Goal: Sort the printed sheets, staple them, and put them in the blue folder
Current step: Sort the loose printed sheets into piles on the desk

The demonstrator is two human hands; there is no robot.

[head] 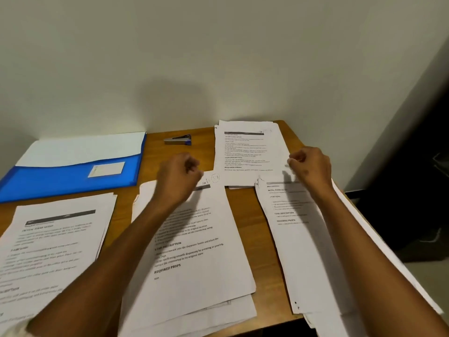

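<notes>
Four piles of printed sheets lie on the wooden table: a left pile (56, 239), a middle pile (194, 259), a right pile (306, 239) and a far pile (247, 152). My left hand (178, 177) hovers over the top of the middle pile, fingers curled into a loose fist with nothing seen in it. At the right edge of the far pile, the curled fingers of my right hand (309, 166) seem to pinch a sheet's edge. The blue folder (73, 176) lies open at the back left with white paper inside. A small stapler (178, 139) sits behind the hands.
The table (245, 210) stands against a pale wall. Its right edge drops to a dark floor area, and the right pile hangs slightly over that edge. Bare wood shows between the stapler and the piles.
</notes>
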